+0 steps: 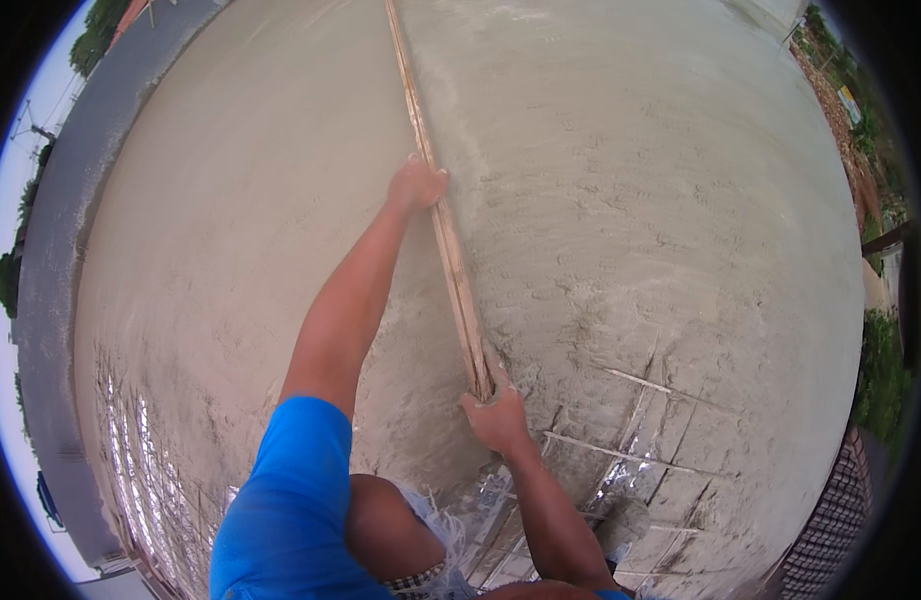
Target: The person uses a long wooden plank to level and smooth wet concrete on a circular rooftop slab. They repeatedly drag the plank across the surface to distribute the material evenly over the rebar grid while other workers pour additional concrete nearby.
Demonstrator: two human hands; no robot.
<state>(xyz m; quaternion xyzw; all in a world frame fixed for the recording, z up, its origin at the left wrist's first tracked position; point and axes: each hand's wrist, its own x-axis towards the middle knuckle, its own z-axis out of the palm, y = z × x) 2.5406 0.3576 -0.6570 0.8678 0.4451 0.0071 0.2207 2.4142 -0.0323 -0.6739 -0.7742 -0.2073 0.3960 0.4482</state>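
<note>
A long, straight wooden board (452, 260) lies across the wet grey concrete (620, 210), running from near my knee to the far edge of the view. My left hand (417, 187) is wrapped around the board partway along it, arm stretched forward. Closer to me, my right hand (497, 418) grips the board's near end. Left of the board and beyond it the concrete looks smooth; to the right and near me its surface is rough and pitted. The board's far end is out of view.
Steel reinforcing bars (640, 462) show through the thin concrete at the near right, and more stripes of bars appear at the near left. A low grey wall (55, 270) borders the left side. Plants and brown debris (852, 180) lie beyond the right edge.
</note>
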